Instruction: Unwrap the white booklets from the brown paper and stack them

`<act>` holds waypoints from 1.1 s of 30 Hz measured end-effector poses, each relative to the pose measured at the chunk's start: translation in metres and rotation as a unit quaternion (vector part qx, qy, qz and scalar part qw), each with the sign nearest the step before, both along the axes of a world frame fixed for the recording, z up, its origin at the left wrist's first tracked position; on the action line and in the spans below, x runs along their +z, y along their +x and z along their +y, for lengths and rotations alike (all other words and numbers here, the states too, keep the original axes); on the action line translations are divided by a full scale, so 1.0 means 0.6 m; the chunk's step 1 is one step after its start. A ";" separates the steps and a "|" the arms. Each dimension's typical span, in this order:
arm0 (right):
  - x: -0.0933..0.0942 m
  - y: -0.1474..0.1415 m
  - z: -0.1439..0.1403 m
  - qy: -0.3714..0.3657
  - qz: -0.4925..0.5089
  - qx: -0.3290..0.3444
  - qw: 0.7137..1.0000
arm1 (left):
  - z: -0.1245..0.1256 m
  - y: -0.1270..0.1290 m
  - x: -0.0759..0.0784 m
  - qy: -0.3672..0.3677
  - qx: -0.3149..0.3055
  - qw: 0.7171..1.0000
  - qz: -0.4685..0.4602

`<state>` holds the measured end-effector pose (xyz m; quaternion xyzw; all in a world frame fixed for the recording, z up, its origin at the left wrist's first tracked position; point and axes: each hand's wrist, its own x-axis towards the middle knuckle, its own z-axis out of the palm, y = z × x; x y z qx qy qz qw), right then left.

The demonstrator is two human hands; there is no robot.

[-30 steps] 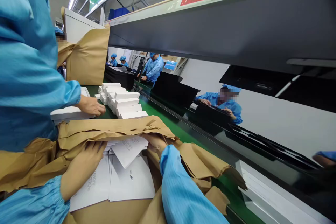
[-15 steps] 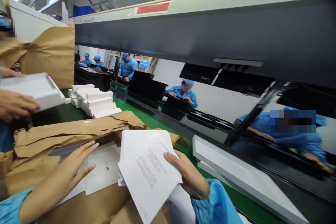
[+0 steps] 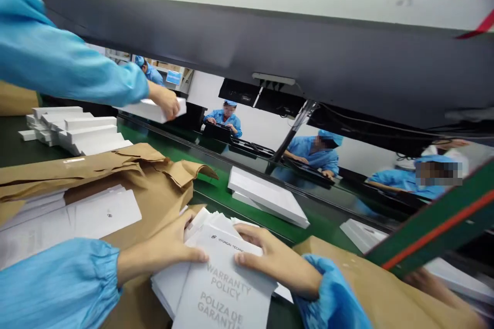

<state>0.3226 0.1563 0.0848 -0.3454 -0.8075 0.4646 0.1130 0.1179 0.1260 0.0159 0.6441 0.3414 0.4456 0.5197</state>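
A stack of white warranty policy booklets (image 3: 222,288) lies in front of me on the work surface. My left hand (image 3: 170,247) presses on the stack's left edge, fingers laid over the top booklet. My right hand (image 3: 270,259) rests on the stack's right side, fingers flat on the cover. Both hands touch the stack from either side. Left of them, torn brown wrapping paper (image 3: 127,164) lies open around more white booklets (image 3: 100,213).
A co-worker's blue-sleeved arm reaches across from the left; that hand (image 3: 166,101) holds a white box (image 3: 148,109) above the green belt (image 3: 216,190). White boxes (image 3: 73,128) are stacked at the left, flat white boxes (image 3: 266,196) lie ahead. A large dark panel (image 3: 309,51) hangs overhead.
The view has swung right. My right hand carried the warranty booklets out of the brown wrapping and set them on a stack; my left hand followed onto it. The co-worker's arm carried a box rightward.
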 end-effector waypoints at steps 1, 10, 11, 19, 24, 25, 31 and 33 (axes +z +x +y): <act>-0.002 0.015 -0.001 -0.009 0.018 -0.002 1.000 | -0.003 0.016 -0.007 0.005 0.017 1.000 -0.012; -0.135 0.076 -0.050 -0.114 0.344 -0.262 0.895 | -0.009 0.098 -0.055 0.062 0.140 0.988 -0.034; -0.155 0.079 -0.055 -0.093 0.337 -0.290 0.891 | -0.013 0.105 -0.064 0.067 0.138 0.987 -0.038; -0.251 0.113 -0.087 0.108 0.267 -0.343 0.894 | -0.069 0.140 -0.135 0.049 0.121 0.991 -0.033; -0.271 0.100 -0.087 0.042 0.283 -0.315 0.905 | -0.065 0.148 -0.173 0.026 0.126 0.988 -0.085; -0.278 0.098 -0.085 0.021 0.290 -0.318 0.903 | -0.062 0.150 -0.178 0.023 0.121 0.988 -0.096; -0.314 0.097 -0.077 0.058 0.301 -0.350 0.885 | -0.063 0.150 -0.173 0.032 0.120 0.988 -0.088; -0.310 0.098 -0.078 0.060 0.269 -0.357 0.892 | -0.064 0.144 -0.171 0.039 0.129 0.989 -0.057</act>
